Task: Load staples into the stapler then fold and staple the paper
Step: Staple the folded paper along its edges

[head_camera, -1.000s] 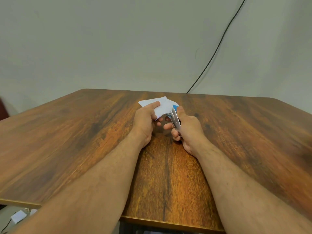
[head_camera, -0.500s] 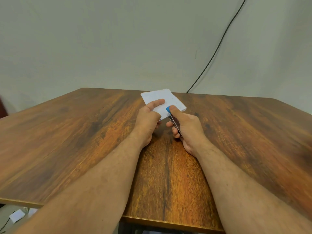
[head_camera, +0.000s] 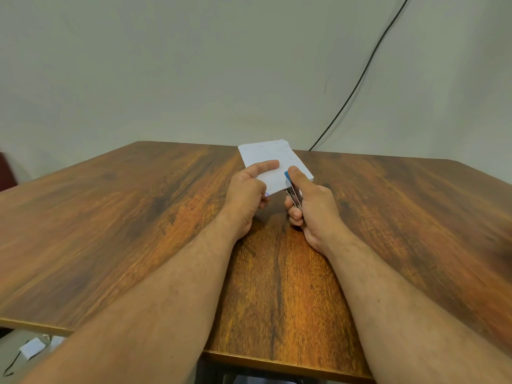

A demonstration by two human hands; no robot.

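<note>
A folded white paper [head_camera: 270, 157] is held above the middle of the wooden table [head_camera: 110, 223]. My left hand [head_camera: 246, 198] pinches its near left corner, thumb on top. My right hand [head_camera: 313, 209] grips a small stapler [head_camera: 292, 189] with a blue tip and metal body, thumb pressing along its top. The stapler's mouth sits over the paper's near right edge. Most of the stapler is hidden inside my fist.
A black cable [head_camera: 360, 79] runs down the pale wall to the table's far edge. Small white scraps [head_camera: 33, 347] lie on the floor at the lower left, beyond the table's near edge.
The paper has been raised and tilted up toward the far side. My right thumb has moved forward onto the stapler's blue tip, and the stapler now closes over the paper's edge.
</note>
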